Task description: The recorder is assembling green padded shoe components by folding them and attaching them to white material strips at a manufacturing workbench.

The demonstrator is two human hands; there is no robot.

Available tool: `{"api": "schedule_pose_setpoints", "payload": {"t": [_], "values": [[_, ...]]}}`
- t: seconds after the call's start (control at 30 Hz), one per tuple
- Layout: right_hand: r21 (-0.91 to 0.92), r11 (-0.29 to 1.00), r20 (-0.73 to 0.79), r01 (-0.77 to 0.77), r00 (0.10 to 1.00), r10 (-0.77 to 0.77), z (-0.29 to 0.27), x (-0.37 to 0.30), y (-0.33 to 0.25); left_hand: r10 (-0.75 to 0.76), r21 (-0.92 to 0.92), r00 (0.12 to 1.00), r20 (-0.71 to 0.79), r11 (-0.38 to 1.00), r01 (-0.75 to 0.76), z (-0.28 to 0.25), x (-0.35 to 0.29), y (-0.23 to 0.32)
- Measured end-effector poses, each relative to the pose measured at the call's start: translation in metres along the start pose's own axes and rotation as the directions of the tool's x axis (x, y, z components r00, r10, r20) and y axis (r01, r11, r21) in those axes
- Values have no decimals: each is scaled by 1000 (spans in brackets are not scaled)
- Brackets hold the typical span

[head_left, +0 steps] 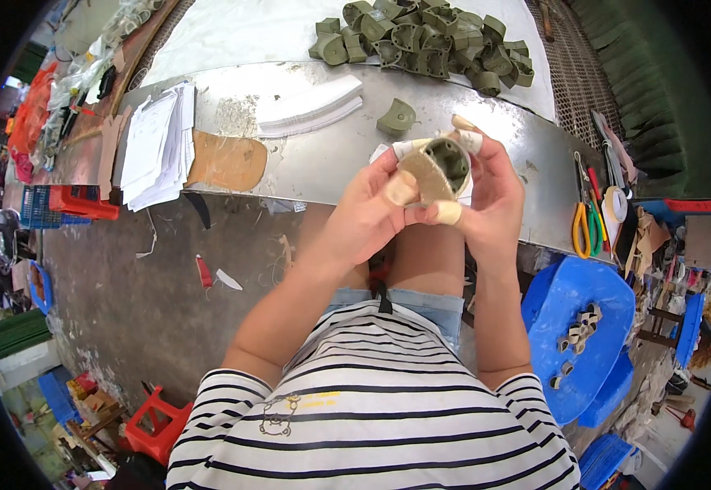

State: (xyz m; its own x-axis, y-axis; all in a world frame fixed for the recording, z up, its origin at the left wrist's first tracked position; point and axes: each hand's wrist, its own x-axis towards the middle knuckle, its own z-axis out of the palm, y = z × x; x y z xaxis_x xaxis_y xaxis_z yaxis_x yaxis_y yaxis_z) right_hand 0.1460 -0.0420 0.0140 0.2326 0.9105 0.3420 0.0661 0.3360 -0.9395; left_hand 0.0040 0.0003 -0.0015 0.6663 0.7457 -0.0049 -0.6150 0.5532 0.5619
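Observation:
Above my lap, at the near edge of the metal table (306,175), both hands hold one olive-green plastic shoe heel (452,166) with a beige covering strip (426,178) around its side. My left hand (365,212) grips the covered side, thumb pressed on the strip. On the other side, the fingers and thumb of my right hand (496,204) close around the heel. Cream-coloured wraps cover several fingertips. The heel's hollow, ribbed inside faces up. Just beyond lies a loose green heel (396,118), and farther back a big pile of heels (429,41) rests on a white sheet.
A stack of white strips (311,110), papers (155,147) and a brown board (229,161) lie to the left. Scissors (581,230) and a tape roll (615,204) are at the right edge. Below stands a blue basin (564,286) holding small covered pieces. A red stool (155,429) sits lower left.

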Motion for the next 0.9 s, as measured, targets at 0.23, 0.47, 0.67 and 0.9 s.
{"api": "schedule_pose_setpoints", "payload": {"t": [0.23, 0.47, 0.67, 0.9], "values": [[-55, 990, 274, 128, 956, -109, -11, 8, -8, -253, -211, 923, 290, 924, 320, -26, -10, -1], [-576, 632, 266, 519, 850, -455, -11, 5, -22, -287, -402, 917, 278, 832, 382, -26, -15, -1], [-356, 908, 226, 221, 963, -146, -13, 1, -30, -355, -314, 903, 241, 852, 418, -26, -12, 5], [-475, 759, 247, 445, 895, -370, -9, 2, -26, -401, -284, 897, 185, 852, 439, -29, -12, 6]]}}
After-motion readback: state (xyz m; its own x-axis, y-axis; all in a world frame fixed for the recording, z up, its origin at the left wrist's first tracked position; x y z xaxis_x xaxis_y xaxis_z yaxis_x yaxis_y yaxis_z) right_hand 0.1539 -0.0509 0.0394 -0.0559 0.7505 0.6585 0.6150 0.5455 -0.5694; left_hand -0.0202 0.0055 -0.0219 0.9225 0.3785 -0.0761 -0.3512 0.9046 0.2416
